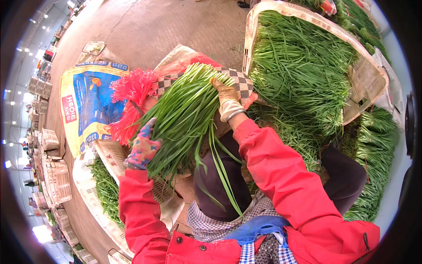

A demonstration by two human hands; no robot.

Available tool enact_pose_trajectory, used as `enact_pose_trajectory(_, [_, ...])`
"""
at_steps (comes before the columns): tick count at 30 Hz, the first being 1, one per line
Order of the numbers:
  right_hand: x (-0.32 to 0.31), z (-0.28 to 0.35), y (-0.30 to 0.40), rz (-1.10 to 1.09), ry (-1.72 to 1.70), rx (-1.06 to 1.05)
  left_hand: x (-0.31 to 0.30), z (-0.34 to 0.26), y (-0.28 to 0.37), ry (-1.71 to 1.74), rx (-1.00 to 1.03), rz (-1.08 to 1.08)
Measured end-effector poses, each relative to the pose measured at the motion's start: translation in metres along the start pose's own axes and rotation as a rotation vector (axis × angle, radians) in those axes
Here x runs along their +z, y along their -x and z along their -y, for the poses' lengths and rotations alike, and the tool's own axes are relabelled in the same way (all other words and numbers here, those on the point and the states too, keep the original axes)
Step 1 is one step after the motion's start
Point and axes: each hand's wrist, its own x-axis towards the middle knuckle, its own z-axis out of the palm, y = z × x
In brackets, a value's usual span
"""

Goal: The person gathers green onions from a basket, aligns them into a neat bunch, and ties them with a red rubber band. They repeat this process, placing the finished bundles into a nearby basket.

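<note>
A large loose bundle of long flat green leaves, like garlic chives point(184, 109), lies across a black-and-white checkered cloth point(244, 84) before me. My right hand point(227, 95), in a tan glove, grips the bundle near its pale stem ends. My left hand point(145, 145), in a colourful patterned glove, is at the bundle's leafy left side with thumb and forefinger apart; its other fingers are partly hidden. A few long leaves hang down over my dark trouser leg. Just left of the bundle lies a bunch of red plastic ties point(132, 99).
At the upper right stands a plastic crate point(249, 39) heaped with chives. Cut leaves point(290, 132) lie below it, with tied bundles point(376, 165) farther right. A blue and yellow printed sack point(95, 99) and another crate point(108, 155) are at left. Stacked crates point(56, 178) line the far left.
</note>
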Motion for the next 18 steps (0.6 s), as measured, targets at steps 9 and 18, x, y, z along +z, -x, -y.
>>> enact_pose_trajectory(9, [0.045, -0.016, -0.02, 0.065, 0.08, -0.06, 0.019, -0.12, -0.025, -0.311, 0.469, -0.632])
enact_pose_trajectory(18, [0.029, 0.02, -0.032, 0.226, 0.26, 0.143, 0.111, -0.068, -0.094, -0.99, 0.024, -0.26])
